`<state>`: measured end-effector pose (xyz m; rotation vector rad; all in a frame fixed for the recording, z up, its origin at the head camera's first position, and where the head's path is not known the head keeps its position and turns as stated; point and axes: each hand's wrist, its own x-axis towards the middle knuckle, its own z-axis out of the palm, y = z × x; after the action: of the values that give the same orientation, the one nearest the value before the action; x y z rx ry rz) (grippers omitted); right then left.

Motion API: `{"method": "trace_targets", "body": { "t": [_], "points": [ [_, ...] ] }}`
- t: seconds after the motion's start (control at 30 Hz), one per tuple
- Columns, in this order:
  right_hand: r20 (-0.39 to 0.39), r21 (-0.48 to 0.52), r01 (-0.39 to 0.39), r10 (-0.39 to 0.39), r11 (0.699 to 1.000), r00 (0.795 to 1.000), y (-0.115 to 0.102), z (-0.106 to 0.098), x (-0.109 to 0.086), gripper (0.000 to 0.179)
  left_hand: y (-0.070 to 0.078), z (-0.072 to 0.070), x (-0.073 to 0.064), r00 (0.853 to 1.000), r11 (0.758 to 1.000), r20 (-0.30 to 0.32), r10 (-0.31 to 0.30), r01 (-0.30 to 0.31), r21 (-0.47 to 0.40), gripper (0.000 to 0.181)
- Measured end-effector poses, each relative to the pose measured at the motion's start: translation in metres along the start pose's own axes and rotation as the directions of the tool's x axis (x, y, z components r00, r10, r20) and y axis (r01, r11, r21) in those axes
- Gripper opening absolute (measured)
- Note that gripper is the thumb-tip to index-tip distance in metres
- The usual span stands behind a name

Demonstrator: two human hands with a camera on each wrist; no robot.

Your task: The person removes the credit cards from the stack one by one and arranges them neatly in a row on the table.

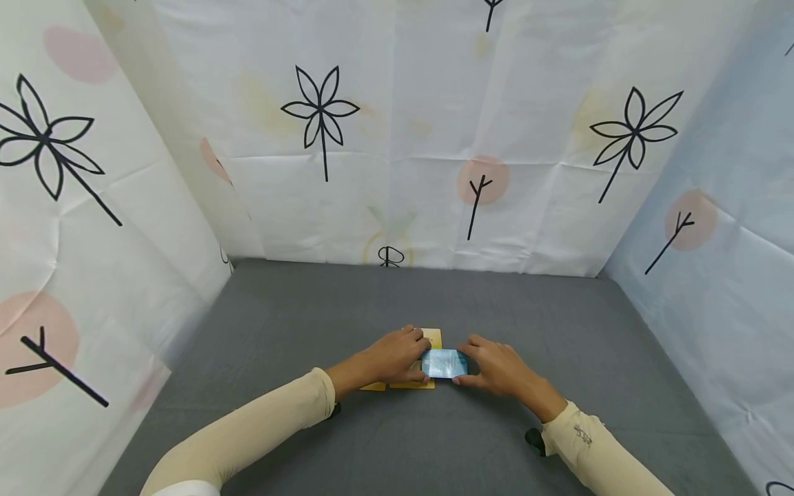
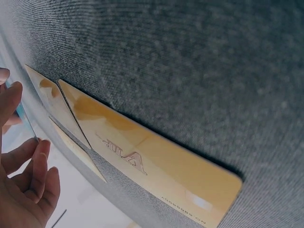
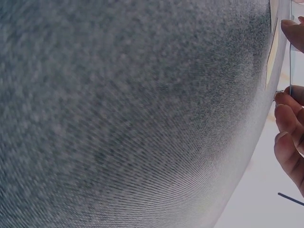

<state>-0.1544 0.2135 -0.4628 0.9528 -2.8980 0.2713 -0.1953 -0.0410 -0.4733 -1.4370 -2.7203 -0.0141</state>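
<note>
A light-blue card (image 1: 444,364), rectangular and shiny, is held up level over the table between both hands. My left hand (image 1: 397,355) pinches its left end with thumb and fingers. At the right end, my right hand (image 1: 499,368) pinches it the same way. Seen from the right wrist, the card (image 3: 290,66) is nearly edge-on. Gold cards lie under and beside the left hand, one (image 1: 432,336) behind it and one (image 1: 412,386) in front, partly hidden. The left wrist view shows a large gold card (image 2: 156,161) with embossed lettering, flat on the cloth.
A grey cloth-covered table (image 1: 521,310) lies under the hands. White patterned curtains (image 1: 397,138) rise at the back and both sides. Another gold card (image 1: 374,387) lies at the left, partly covered by the left wrist.
</note>
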Motion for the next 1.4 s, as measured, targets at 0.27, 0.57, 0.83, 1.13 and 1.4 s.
{"method": "trace_targets", "body": {
  "t": [0.27,0.57,0.83,1.13,1.4],
  "points": [
    [0.009,0.016,0.001,-0.001,1.0,1.0,-0.0014,-0.0007,0.0007,0.059,-0.0007,-0.0004,-0.0001,0.999,0.999,0.025,-0.023,0.024,-0.028,0.059],
    [0.012,0.004,0.0,0.0,1.0,1.0,-0.0021,-0.0023,0.0021,0.059,-0.0021,-0.0011,-0.0003,1.0,0.999,0.024,-0.018,0.018,-0.034,0.06],
    [0.004,-0.006,-0.008,0.008,1.0,1.0,0.0004,-0.0015,0.0014,0.058,-0.0023,-0.0003,0.0014,1.0,0.999,0.02,-0.018,0.019,-0.049,0.061],
    [0.023,-0.001,-0.014,0.014,1.0,1.0,0.003,-0.0049,0.0005,0.059,0.0007,-0.0012,0.0038,0.999,0.998,0.022,-0.028,0.029,-0.055,0.062],
    [0.019,-0.011,-0.016,0.016,1.0,1.0,0.0042,-0.0064,-0.0028,0.057,0.0026,-0.0007,0.0058,0.999,0.998,0.044,-0.017,0.02,-0.052,0.057]
  ]
}}
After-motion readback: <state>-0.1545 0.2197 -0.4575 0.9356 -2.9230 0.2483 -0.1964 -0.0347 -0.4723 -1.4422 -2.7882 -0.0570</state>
